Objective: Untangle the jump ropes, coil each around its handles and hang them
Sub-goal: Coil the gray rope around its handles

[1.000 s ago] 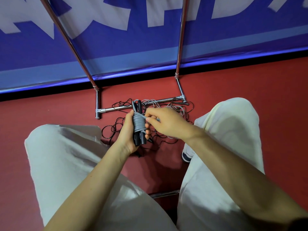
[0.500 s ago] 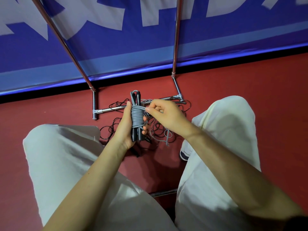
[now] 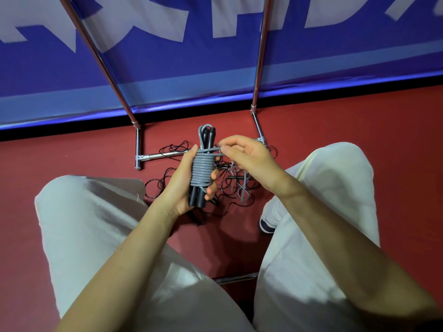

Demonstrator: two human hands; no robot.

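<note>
Upright, jump rope handles [image 3: 198,198] clenched in left hand [image 3: 182,185], right-hand fingers [image 3: 229,153] pinching grey cord [image 3: 213,149]

The coiled rope [image 3: 202,170] is grey, wound around black handles [image 3: 197,199]. Thin black cords [image 3: 165,180] lie on a dark red floor [image 3: 72,154]. The banner [image 3: 191,56] is blue with white letters, and the trousers [image 3: 91,236] are off-white.
</note>
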